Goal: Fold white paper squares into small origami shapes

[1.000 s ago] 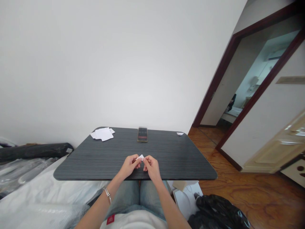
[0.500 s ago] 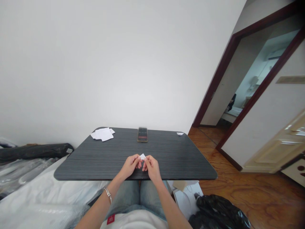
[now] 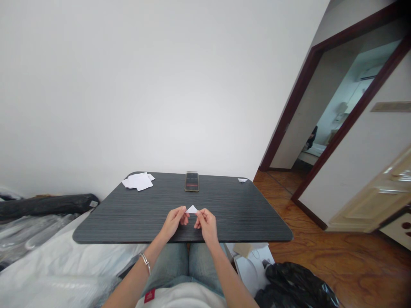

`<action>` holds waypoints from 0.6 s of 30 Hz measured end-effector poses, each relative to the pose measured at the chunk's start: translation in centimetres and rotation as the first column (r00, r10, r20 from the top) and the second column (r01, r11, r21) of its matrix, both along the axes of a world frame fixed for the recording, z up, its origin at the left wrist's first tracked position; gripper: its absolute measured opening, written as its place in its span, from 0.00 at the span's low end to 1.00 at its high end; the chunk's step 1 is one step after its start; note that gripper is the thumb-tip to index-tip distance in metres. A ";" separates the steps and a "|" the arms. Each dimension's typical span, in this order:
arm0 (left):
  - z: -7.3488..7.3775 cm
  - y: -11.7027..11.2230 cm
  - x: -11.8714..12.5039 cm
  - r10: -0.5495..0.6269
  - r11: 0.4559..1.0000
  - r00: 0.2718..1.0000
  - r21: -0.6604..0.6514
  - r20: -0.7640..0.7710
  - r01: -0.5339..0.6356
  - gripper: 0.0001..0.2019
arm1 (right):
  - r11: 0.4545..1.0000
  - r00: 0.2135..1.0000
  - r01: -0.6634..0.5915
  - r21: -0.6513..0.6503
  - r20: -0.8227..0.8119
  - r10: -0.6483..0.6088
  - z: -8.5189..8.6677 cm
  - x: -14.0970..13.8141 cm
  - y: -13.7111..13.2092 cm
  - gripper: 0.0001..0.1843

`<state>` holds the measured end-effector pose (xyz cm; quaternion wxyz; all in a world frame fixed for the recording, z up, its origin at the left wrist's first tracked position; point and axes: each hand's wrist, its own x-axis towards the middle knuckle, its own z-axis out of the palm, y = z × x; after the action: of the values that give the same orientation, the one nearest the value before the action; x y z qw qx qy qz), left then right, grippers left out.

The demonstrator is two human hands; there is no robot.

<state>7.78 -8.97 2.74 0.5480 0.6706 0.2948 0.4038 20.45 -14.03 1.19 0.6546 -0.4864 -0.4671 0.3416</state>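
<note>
Over the dark table (image 3: 224, 222), left hand (image 3: 173, 222) and right hand (image 3: 207, 224) angled inward, fingers (image 3: 182, 211) pinching a white paper triangle (image 3: 192, 209)

the table (image 3: 244, 218) looks like matt dark laminate, finely ridged and not glossy. on it lie smooth white sheets of paper (image 3: 137, 182), and above its near half a paper triangle (image 3: 192, 209) shows the same matt white. right of the table the floor (image 3: 337, 269) is glossy varnished wood. left of it, plastic sheeting (image 3: 48, 256) shines in creases. below it, a plastic bag (image 3: 298, 284) gleams black, jeans (image 3: 167, 261) are soft faded denim, and a bracelet (image 3: 145, 263) is polished metal.
</note>
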 end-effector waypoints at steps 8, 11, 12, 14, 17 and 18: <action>0.0 0.0 -0.1 0.037 0.996 0.998 0.083 -0.056 -0.032 0.16 | 1.000 1.000 -0.002 0.012 0.020 0.001 0.0 0.0 -0.1 0.14; -0.4 0.3 -0.2 0.063 0.997 0.998 0.052 -0.018 -0.062 0.16 | 1.000 1.000 0.004 0.017 0.013 -0.004 0.1 0.0 -0.1 0.14; -0.5 0.4 -0.2 0.078 0.996 0.997 0.031 0.010 -0.078 0.16 | 1.000 1.000 0.011 0.018 0.005 -0.011 0.1 0.0 -0.2 0.14; -0.6 0.5 -0.3 0.111 0.994 0.991 -0.006 0.070 -0.111 0.16 | 1.000 1.000 0.021 0.018 -0.012 -0.021 0.1 0.0 -0.2 0.13; -0.6 0.5 -0.3 0.116 0.993 0.988 -0.016 0.099 -0.115 0.15 | 1.000 1.000 0.009 0.014 -0.019 -0.009 0.1 0.1 -0.2 0.13; -0.5 0.5 -0.3 0.099 0.995 0.991 -0.012 0.087 -0.098 0.15 | 1.000 1.000 0.002 0.015 -0.014 -0.001 0.1 0.1 -0.2 0.14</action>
<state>7.48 -8.46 2.20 0.5424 0.6348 0.3049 0.4581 20.55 -14.19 1.25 0.6618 -0.4794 -0.4646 0.3410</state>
